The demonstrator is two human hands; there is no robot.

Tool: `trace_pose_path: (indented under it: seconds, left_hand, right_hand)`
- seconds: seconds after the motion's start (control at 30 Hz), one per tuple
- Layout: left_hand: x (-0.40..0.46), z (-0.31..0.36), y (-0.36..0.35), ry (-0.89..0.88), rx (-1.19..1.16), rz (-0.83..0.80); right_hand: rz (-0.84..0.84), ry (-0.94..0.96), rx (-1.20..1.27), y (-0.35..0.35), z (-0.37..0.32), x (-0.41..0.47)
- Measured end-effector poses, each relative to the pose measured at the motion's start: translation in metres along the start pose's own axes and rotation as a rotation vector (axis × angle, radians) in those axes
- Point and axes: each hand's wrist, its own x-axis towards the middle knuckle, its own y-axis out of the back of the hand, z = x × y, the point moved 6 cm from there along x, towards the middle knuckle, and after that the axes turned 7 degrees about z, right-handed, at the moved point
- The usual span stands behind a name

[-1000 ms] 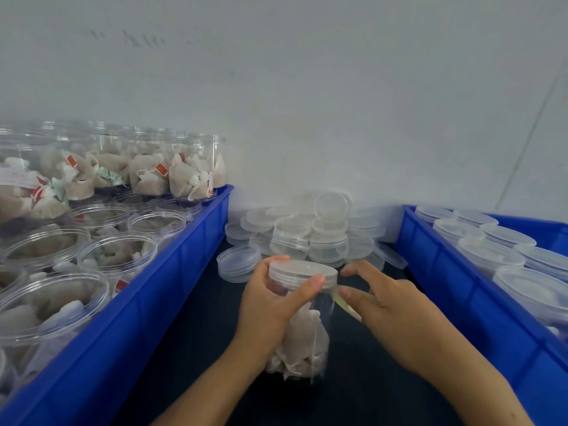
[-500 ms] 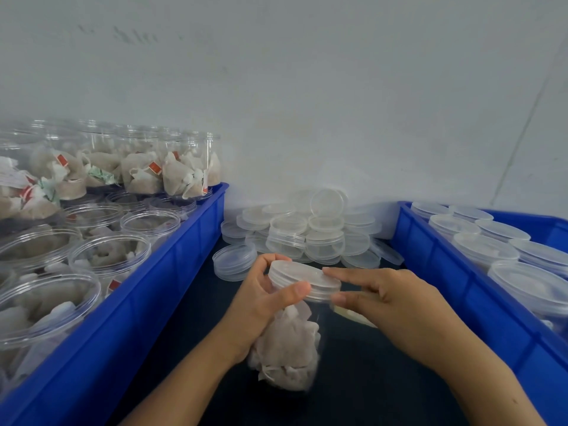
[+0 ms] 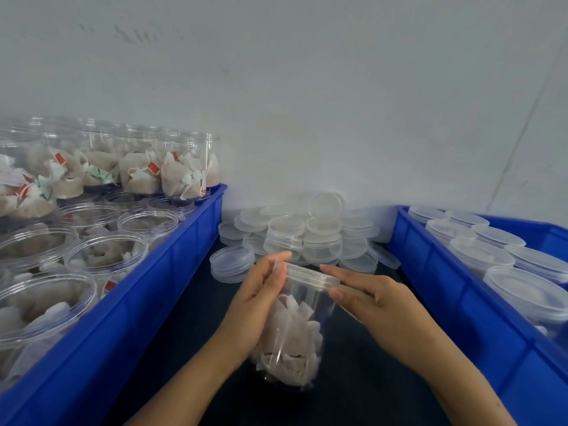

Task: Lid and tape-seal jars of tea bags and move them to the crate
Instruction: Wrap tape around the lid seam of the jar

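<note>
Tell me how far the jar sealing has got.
Done: lidded jars stand in the right crate. In hand: left hand grips a lidded jar; right hand is at its lid. Left: many open jars in the left crate.

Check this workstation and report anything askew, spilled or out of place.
Nothing is spilled or damaged. The one oddity is in the loose lid pile at the back by the wall: one lid stands on edge while the others lie flat. The jar held by both hands leans slightly.
</note>
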Motion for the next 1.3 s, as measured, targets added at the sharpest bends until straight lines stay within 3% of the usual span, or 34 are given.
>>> trace_pose_path:
  seconds: [0.13,0.2,0.27,0.4,0.5,0.7,0.83,1.03,1.3]
  left_hand:
    - [-0.013,0.014,0.016,-0.171,0.279,0.443]
    - [-0.022,0.021,0.012,-0.259,0.338,0.509]
    - [-0.026,0.025,0.011,-0.272,0.244,0.543]
    - [-0.021,0.018,0.004,-0.161,0.003,0.361]
    - [-0.017,0.010,-0.004,-0.077,0.013,0.226]
    - [-0.011,0.007,0.001,-0.070,0.064,0.302]
    - [-0.001,0.004,0.013,-0.016,0.020,0.315]
    - [0.007,0.005,0.024,-0.036,0.052,0.233]
    - [0.008,0.007,0.018,-0.013,0.019,0.083]
  right_hand:
    - [0.036,0.015,0.078,-0.011,-0.003,0.000]
    - [0.081,0.002,0.119,-0.017,-0.005,0.000]
    - [0.106,0.000,0.141,-0.019,-0.007,-0.001]
    - [0.119,0.000,0.133,-0.019,-0.008,-0.002]
    - [0.145,-0.009,0.156,-0.019,-0.008,-0.001]
    - [0.127,0.045,0.096,-0.025,-0.012,-0.002]
    - [-0.022,0.045,0.075,-0.016,-0.012,-0.004]
    - [-0.128,-0.021,0.146,-0.003,-0.005,-0.004]
    - [-0.104,-0.024,-0.295,0.002,0.014,0.004]
